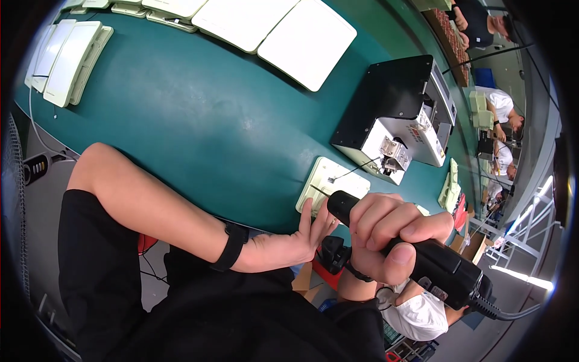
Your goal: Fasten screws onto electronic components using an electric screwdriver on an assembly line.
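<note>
My right hand (389, 232) is wrapped round a black electric screwdriver (443, 274), whose cord leaves at the lower right. Its thin bit points up and left over a cream plastic panel (341, 173) on the green table. At the panel's near edge, my left hand (298, 242) has its fingers stretched and apart. The thumb side lies close to the screwdriver's nose, which hides part of these fingers. A small shiny spot shows by the fingertips, too small to name. A thin dark wire runs from the panel toward the machine beyond it.
Beyond the panel stands a black and silver screw-feeder-like machine (395, 114). Flat cream panels (307, 45) line the table's far side, and more panels (75, 63) are stacked at the far left. Other people (500, 108) work at the right. A cardboard box (475, 247) stands there too.
</note>
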The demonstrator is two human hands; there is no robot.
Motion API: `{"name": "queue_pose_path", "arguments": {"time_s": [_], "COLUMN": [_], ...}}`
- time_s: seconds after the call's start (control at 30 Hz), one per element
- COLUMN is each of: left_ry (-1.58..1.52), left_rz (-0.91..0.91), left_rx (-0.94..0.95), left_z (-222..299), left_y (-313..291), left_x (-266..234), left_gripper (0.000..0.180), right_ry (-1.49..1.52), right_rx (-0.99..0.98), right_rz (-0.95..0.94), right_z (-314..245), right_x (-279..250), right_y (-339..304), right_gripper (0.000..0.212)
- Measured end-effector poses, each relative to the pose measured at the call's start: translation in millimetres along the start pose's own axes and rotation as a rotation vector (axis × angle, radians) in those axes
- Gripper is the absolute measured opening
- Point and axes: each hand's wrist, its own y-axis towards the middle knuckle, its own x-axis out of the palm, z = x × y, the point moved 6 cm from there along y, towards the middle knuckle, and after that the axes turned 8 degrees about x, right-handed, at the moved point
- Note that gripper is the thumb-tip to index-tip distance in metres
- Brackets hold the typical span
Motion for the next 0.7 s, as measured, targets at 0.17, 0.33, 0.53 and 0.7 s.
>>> {"name": "queue_pose_path", "arguments": {"time_s": [0.17, 0.33, 0.53, 0.7], "left_ry": [0.089, -0.007, 0.081, 0.041], "left_rz": [0.120, 0.003, 0.144, 0.047], "left_rx": [-0.051, 0.003, -0.150, -0.193], "left_z": [-4.4, -0.5, -7.0, -10.8], "left_y": [0.3, 0.0, 0.2, 3.6], "left_x": [-4.6, -3.3, -4.9, -3.9], "left_gripper": [0.026, 0.055, 0.050, 0.058], "right_ry": [-0.016, -0.011, -0.149, -0.253], "right_rx": [-0.003, -0.011, -0.265, -0.300], "right_rz": [0.030, 0.037, 0.211, 0.451], "right_z": [2.3, -0.8, -68.4, -64.1], "right_x": [1.5, 2.7, -21.5, -55.7], "right_y": [0.0, 0.1, 9.3, 34.9], "right_gripper": [0.030, 0.029, 0.016, 0.013]}}
